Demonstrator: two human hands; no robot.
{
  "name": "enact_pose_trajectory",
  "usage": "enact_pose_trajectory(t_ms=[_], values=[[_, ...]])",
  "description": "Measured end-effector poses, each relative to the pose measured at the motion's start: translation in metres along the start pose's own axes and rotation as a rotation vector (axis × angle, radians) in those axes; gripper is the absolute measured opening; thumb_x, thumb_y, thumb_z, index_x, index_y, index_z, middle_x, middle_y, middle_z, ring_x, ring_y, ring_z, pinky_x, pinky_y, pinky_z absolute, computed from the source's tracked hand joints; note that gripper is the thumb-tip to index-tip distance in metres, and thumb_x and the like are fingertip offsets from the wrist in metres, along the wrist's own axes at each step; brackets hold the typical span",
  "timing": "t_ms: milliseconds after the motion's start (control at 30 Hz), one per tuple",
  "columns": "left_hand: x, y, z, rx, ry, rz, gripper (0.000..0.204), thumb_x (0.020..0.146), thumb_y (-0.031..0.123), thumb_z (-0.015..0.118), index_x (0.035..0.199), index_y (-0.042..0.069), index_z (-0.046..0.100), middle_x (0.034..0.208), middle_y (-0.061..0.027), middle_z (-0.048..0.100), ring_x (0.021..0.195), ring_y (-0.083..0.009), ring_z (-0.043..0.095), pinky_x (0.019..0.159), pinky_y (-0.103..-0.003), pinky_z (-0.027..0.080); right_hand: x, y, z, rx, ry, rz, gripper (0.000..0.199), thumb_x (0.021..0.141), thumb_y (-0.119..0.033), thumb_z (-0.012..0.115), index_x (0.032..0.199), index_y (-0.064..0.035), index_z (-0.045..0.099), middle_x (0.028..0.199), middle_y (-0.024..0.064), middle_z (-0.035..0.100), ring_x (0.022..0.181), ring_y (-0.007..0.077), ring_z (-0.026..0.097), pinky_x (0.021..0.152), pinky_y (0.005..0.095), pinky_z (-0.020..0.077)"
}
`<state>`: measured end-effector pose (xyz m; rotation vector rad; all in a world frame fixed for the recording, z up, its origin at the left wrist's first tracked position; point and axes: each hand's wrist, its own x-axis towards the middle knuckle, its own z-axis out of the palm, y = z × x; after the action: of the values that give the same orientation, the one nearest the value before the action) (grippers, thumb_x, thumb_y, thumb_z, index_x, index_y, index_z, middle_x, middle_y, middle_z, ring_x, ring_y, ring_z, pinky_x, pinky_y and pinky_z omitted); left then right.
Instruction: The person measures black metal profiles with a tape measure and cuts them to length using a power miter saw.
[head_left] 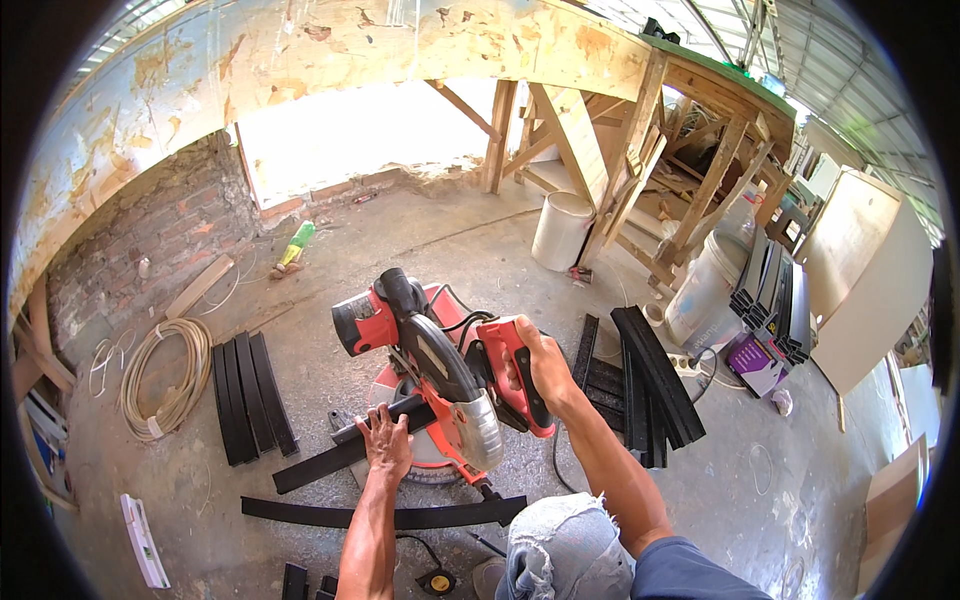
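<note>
A red and black miter saw [435,365] stands on the concrete floor in front of me. My right hand [540,368] is wrapped round its red handle, and the saw head is low over the base. With fingers spread, my left hand [387,443] presses flat on a black strip [325,466] that lies across the saw's base at a slant. The blade guard [478,432] hides where blade and strip meet. Nearer to me, another long black strip [380,514] lies on the floor in front of the saw.
Several cut black strips [250,395] lie left of the saw, beside a coiled hose [165,380]. More black pieces [655,380] are piled at the right, near a power strip [683,365]. A white bucket [563,232] and a wooden workbench [640,140] stand farther back. My knee [565,550] is close to the saw.
</note>
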<state>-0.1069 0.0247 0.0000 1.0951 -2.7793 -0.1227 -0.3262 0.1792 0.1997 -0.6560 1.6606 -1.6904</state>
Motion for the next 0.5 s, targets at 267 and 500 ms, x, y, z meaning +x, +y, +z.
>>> enact_pose_trajectory(t_ms=[267, 500], values=[[-0.0004, -0.0060, 0.0019, -0.001, 0.038, 0.010, 0.044, 0.078, 0.027, 0.081, 0.118, 0.012, 0.070, 0.143, -0.0194, 0.043, 0.139, -0.0389, 0.035, 0.114, -0.065, 0.023, 0.0031, 0.0069, 0.0018, -0.004, -0.006, -0.009, 0.068, 0.100, -0.066, 0.050, 0.084, -0.0013, 0.064, 0.065, 0.0062, 0.059, 0.053, 0.0151, 0.057, 0.051, 0.0303, 0.0482], [0.0031, -0.0026, 0.0039, 0.017, 0.014, 0.001, 0.043, 0.082, 0.032, 0.079, 0.120, 0.015, 0.071, 0.144, -0.0198, 0.047, 0.139, -0.0380, 0.036, 0.117, -0.065, 0.019, -0.0004, 0.0023, -0.0001, 0.025, 0.028, 0.035, 0.067, 0.102, -0.064, 0.049, 0.083, -0.0013, 0.064, 0.065, 0.0052, 0.061, 0.054, 0.0147, 0.057, 0.052, 0.0300, 0.0487]])
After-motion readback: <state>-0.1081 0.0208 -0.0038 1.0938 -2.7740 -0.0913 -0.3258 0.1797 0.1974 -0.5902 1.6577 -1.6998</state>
